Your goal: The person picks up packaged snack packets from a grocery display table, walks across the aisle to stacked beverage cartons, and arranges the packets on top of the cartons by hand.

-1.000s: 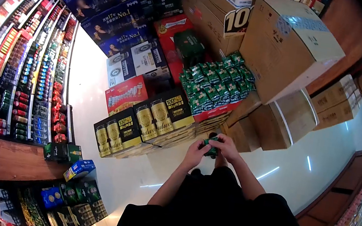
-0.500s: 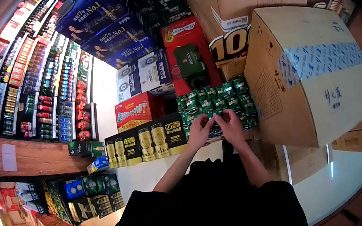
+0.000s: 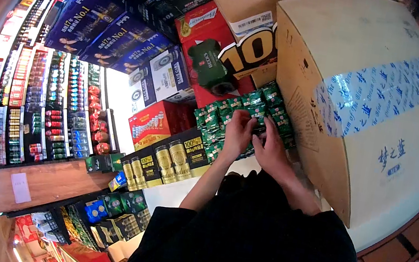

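Observation:
Small shiny green packets [image 3: 215, 136] lie in rows, in a pile before me. My left hand [image 3: 238, 134] rests over the middle of the pile with its fingers curled and pressed together; whatever they hold is hidden beneath them. Beside it, my right hand [image 3: 272, 151] lies on the packets, its thumb and forefinger apart and nothing visibly gripped. The two thumbs point toward each other across a narrow gap. Behind the pile stands a red carton [image 3: 238, 87] with a dark green Beck's pack [image 3: 208, 60] against it.
A large taped cardboard box [image 3: 402, 161] rises close on the right. Gold can cartons [image 3: 164, 165], a red carton [image 3: 155, 122] and blue-and-white boxes [image 3: 158, 80] stand left of the pile. Blue cartons [image 3: 87, 18] are stacked behind. Drink shelves [image 3: 57, 90] line the far left.
The view has shifted closer to the large cardboard box. My hands have moved slightly apart over the packets, and my right thumb and forefinger have spread.

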